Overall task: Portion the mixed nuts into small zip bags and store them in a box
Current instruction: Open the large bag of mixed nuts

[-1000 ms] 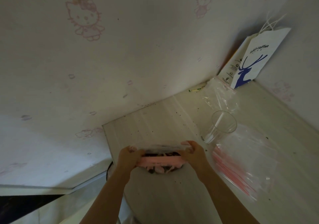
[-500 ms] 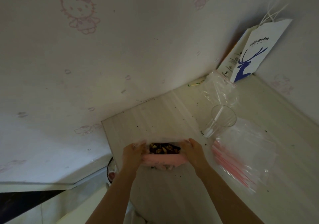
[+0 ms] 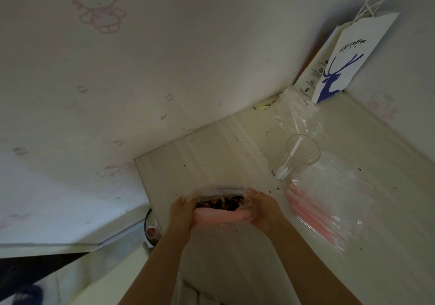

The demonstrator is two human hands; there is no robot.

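Zip bag [image 3: 220, 217] of mixed nuts [image 3: 221, 204] sits at the table's [image 3: 211, 158] near left part, mouth open. Long axis runs hand to hand. Left hand [image 3: 182, 213] grips one end, right hand [image 3: 264, 207] the other, both equally close.

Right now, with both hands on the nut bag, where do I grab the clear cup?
Free the right hand from the nut bag and wrap it round the clear cup's side wall below the rim, coming from the near left. It stands upright with a white spoon leaning inside, so a top grip looks awkward; the zip bags crowd its right.
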